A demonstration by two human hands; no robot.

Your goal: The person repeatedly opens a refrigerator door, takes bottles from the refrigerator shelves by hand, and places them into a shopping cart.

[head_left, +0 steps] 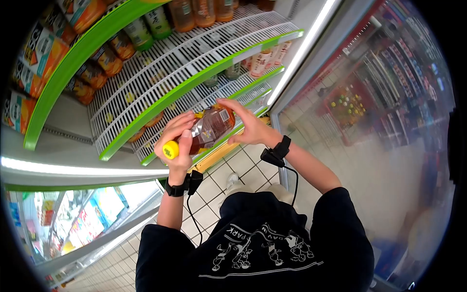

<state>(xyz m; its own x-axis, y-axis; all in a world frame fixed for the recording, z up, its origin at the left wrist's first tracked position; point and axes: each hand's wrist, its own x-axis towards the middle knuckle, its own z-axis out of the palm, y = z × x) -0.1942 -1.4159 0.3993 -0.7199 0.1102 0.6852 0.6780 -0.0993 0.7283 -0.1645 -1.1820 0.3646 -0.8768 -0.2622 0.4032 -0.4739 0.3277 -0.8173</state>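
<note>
A drink bottle (214, 127) with a yellow cap (170, 149), reddish-brown contents and a barcode label lies tilted in front of the fridge shelves. My left hand (176, 136) is wrapped around it near the neck, the cap poking out beside the thumb. At the other end, my right hand (247, 124) cups the base, with fingertips against the bottle and the thumb lower down. Part of the bottle's middle is hidden by the left fingers.
Green-edged wire shelves (194, 78) curve ahead, with green bottles (138, 34), orange drinks (204, 12) and pink-labelled bottles (260, 63). Boxed packs (41, 51) stand at upper left. A glass door (350, 160) stands open on the right, reflecting a red basket. Tiled floor (204, 190) lies below.
</note>
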